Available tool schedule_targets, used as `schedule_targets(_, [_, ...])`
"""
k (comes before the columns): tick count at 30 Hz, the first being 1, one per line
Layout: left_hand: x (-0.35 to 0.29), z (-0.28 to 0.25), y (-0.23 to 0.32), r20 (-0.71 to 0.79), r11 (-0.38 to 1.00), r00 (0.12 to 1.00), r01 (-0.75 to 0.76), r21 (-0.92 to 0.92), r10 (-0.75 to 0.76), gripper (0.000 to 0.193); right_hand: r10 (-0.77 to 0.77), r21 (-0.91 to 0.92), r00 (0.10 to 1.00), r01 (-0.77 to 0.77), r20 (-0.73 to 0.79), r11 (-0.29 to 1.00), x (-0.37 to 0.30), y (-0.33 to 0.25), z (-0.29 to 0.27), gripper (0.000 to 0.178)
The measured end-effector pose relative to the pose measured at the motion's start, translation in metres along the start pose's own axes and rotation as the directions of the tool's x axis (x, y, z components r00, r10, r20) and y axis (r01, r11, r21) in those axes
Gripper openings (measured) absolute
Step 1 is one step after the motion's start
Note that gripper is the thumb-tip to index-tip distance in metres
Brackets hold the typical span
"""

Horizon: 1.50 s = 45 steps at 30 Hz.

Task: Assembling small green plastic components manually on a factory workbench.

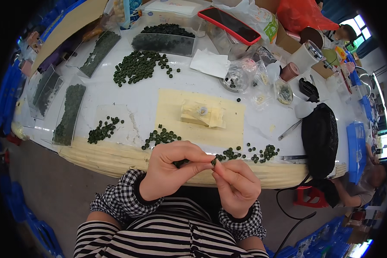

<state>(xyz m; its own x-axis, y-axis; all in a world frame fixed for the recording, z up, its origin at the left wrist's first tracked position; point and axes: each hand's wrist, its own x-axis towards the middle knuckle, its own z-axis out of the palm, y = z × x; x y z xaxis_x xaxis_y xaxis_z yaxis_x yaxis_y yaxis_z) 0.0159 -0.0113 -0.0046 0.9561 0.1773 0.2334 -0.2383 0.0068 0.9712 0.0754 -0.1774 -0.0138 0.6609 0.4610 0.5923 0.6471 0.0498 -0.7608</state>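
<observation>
Just over the near table edge, both my hands meet at one small dark green round piece (214, 162). My left hand (170, 167) pinches it between thumb and forefinger. From the other side, the thumb and forefinger of my right hand (238, 185) close on the same piece. More dark green pieces lie by my left fingers in a loose pile (161, 136), and others (228, 154) sit right behind my fingertips. A further small group (265, 153) is to the right of my right hand. Beyond the hands, a taped yellowish block (202, 114) with a pale ring on top rests on a yellow sheet (170, 109).
A large pile of green pieces (137, 66) lies at the back, before a clear box (172, 48) full of them. Clear trays (69, 114) line the left. Tweezers (290, 130), a black mesh bag (320, 139) and a red-cased phone (230, 25) are at right. A person (365, 182) sits far right.
</observation>
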Motion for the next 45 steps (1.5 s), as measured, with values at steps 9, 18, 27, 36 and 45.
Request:
schedule_targets(9, [0.005, -0.005, 0.003, 0.009, 0.999, 0.999, 0.033, -0.007, -0.033, 0.014, 0.004, 0.03, 1.0, -0.005, 0.017, 1.0, 0.001, 0.002, 0.001, 0.031])
schedule_targets(18, [0.004, -0.009, 0.003, 0.022, 0.992, 0.993, 0.118, -0.051, -0.117, 0.012, 0.009, 0.004, 1.0, -0.009, 0.007, 1.0, 0.002, -0.001, 0.003, 0.032])
schedule_targets(27, [0.002, -0.013, 0.002, 0.033, 0.989, 0.99, 0.142, -0.053, -0.14, 0.012, -0.032, -0.01, 0.998, 0.033, 0.061, 0.999, 0.004, 0.0, 0.005, 0.031])
schedule_targets(36, [-0.001, -0.024, 0.005, 0.034, 0.951, 0.959, 0.284, -0.119, -0.282, 0.013, 0.043, -0.071, 0.997, -0.038, 0.066, 0.997, 0.008, -0.004, 0.008, 0.027])
schedule_targets(45, [-0.004, -0.059, 0.009, -0.026, 0.87, 0.991, 0.128, 0.476, -0.132, 0.015, 0.154, -0.188, 0.976, -0.182, -0.153, 0.965, 0.0, 0.003, -0.008, 0.025])
